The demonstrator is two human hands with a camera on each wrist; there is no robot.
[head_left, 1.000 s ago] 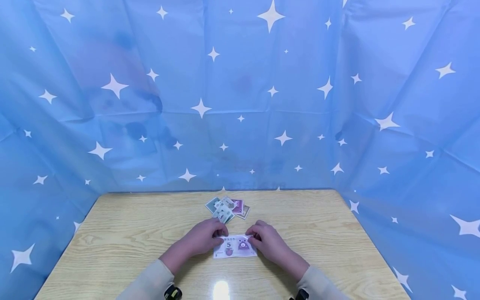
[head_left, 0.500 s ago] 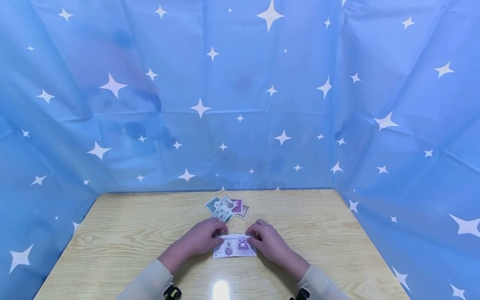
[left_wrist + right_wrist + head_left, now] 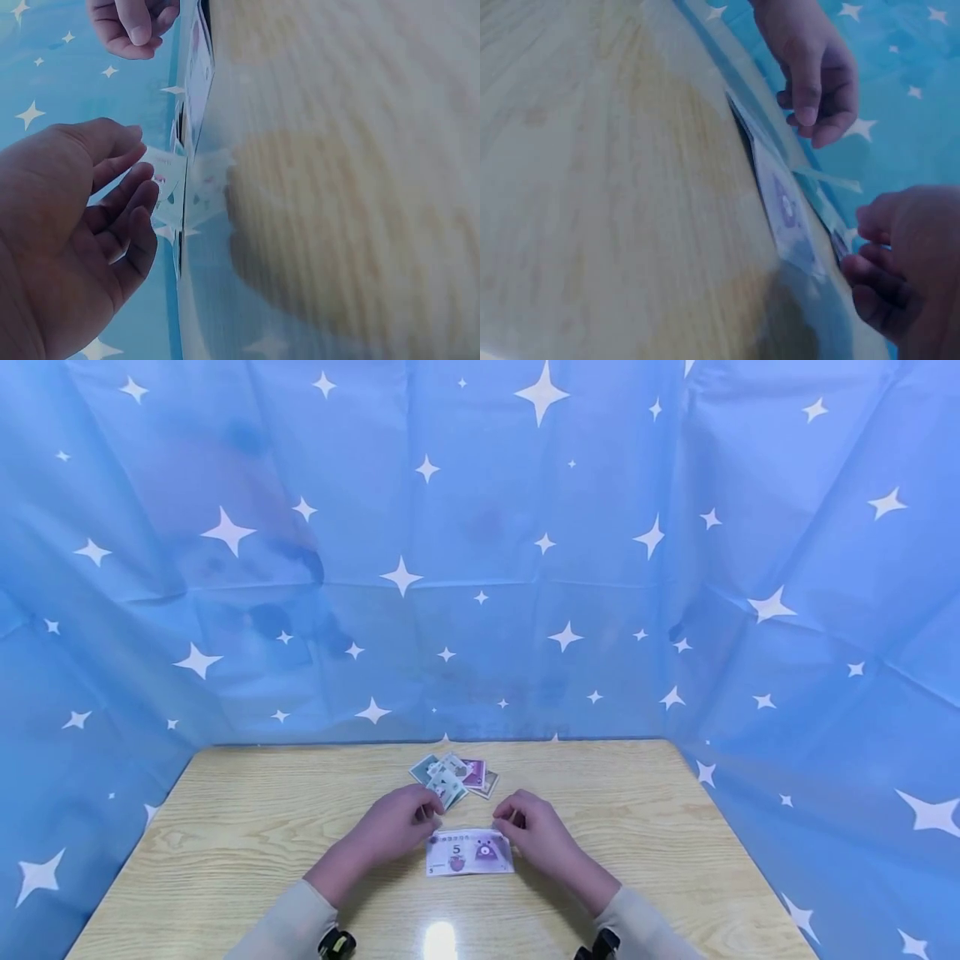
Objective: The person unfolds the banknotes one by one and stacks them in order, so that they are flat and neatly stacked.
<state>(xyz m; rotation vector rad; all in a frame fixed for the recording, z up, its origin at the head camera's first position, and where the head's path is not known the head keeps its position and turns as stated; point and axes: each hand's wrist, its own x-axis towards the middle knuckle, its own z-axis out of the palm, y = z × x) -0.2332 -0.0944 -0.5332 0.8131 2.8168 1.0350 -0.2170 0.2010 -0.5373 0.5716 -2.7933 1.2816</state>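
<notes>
A pale purple play banknote (image 3: 470,852) marked with a 5 and a cartoon creature lies on the wooden table. Its upper left corner is close to my left hand (image 3: 397,822), whose fingers are loosely bent and hold nothing in the left wrist view. My right hand (image 3: 536,835) hovers by the note's upper right corner. In the right wrist view the right fingers (image 3: 877,296) are relaxed, with nothing between them, above the note's end. Just beyond the left fingertips is a loose pile of notes (image 3: 448,783) in teal, green, purple and brown, overlapping at angles.
The wooden table (image 3: 285,802) has its far edge against a blue star-printed curtain (image 3: 480,635), which also hangs along both sides. A bright light reflection lies on the table in front of the note. Dark wrist cameras sit at both sleeves.
Both hands have let go of the note's upper corners and risen slightly. The left has shifted up and left, the right a little up. The note and the pile stay in place.
</notes>
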